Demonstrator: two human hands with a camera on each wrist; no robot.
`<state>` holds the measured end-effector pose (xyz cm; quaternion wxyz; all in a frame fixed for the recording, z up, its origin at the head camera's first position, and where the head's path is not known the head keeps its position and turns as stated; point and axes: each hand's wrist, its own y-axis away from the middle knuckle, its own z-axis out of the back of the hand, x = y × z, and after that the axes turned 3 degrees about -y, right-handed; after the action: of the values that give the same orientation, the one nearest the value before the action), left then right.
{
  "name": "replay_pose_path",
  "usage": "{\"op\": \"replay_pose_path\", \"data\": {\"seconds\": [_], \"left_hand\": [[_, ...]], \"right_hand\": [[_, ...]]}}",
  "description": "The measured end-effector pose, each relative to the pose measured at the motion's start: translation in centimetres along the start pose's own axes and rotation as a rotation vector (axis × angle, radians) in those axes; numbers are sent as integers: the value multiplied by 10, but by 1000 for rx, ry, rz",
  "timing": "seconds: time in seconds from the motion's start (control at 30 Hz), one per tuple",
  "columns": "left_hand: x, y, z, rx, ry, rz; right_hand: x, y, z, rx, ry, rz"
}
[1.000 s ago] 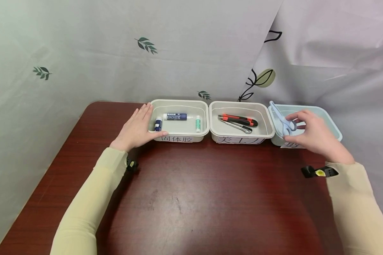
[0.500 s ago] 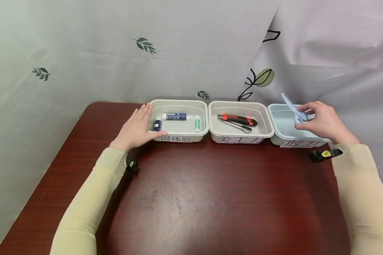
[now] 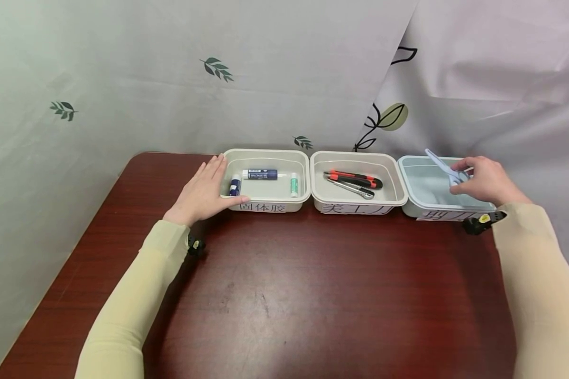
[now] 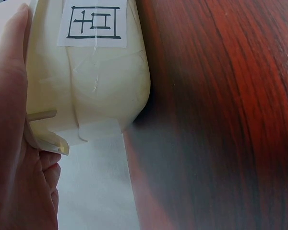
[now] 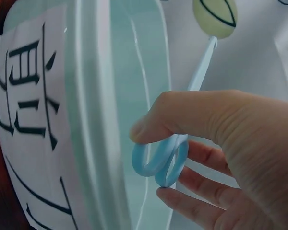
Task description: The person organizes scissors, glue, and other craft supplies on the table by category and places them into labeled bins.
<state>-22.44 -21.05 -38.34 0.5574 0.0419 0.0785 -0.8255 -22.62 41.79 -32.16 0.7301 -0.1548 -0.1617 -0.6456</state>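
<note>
My right hand [image 3: 487, 180] pinches a pair of light blue scissors [image 3: 442, 164] by the handle loops, over the pale blue box [image 3: 419, 202] at the right. In the right wrist view the scissors' loops [image 5: 146, 165] hang below the thumb and the blade end points up and away. My left hand [image 3: 201, 190] rests on the left corner of a cream box [image 3: 294, 204], fingers straight along its side and thumb over the front rim. Inside that box lie two dark blue glue sticks [image 3: 261, 174] [image 3: 235, 185] and a small green and white one [image 3: 294, 185].
Between these boxes stands another cream box [image 3: 320, 197]. It holds red and black utility knives [image 3: 355, 179] and a silver one [image 3: 353, 188]. All three boxes carry paper labels and stand in a row at the back of the dark red table [image 3: 313, 295], against a patterned curtain [image 3: 265, 79].
My right hand has carried the scissors to the right over the blue box, rising and then dipping a little. My left hand has stayed in place.
</note>
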Motion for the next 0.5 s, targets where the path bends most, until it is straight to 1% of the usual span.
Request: {"op": "replay_pose_path", "data": {"seconds": [0.23,0.37,0.5], "left_hand": [[-3,1,3,5,12,-2],[-2,0,2,3,5,-1],[-1,1,1,0,0,-2]], "right_hand": [[-11,-1,-2,54,29,-11],[-12,0,-5,81,34,-29],[-10,1,-8,78,29,-36]]}}
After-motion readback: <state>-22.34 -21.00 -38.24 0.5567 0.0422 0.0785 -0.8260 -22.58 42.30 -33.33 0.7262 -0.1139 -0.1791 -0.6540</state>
